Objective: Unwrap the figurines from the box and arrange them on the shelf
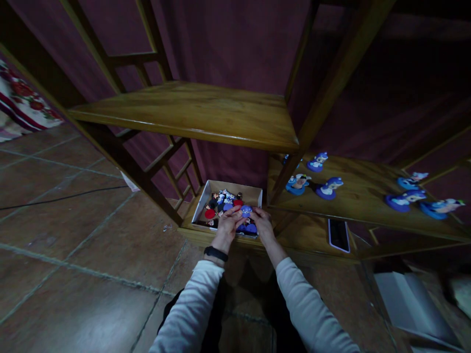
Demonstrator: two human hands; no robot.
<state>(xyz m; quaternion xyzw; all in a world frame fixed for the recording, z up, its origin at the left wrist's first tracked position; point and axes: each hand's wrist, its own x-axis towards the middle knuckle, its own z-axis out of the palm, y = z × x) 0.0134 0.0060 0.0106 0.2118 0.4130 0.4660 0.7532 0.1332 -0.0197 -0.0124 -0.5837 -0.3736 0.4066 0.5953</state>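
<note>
Left hand (228, 224) and right hand (262, 223) meet over the box, fingers drawn in narrow on one blue-purple figurine (246, 211), one hand per side. Probably two-handed because the piece is small and bumpy; gripping the flanks leaves most of its top face uncovered. Holding it low, right above the box, likely keeps any drop short, onto other pieces.

Look of the piece: rounded, blue-violet, with some lighter marks. Finer detail too small to tell, and the fingertips hide its edges.

Below: white-walled box (235, 187), on the low board (302, 234) of the wooden unit, directly in front of the person. Good spot, I'd say: both arms reach it without twisting. Inside, loose pile, pieces lying at mixed angles: red discs (209, 214), black, white and purple bits. Walls keep them from rolling off.

Right of the box, raised shelf (368, 196): standing figurines (329, 188) on blue or purple bases, in two loose groups, gaps between them. Flat bases presumably keep them steady. One is partly behind the post (294, 166).

Phone-like slab (338, 235) lies flat under that shelf, well apart from the hands.
</note>
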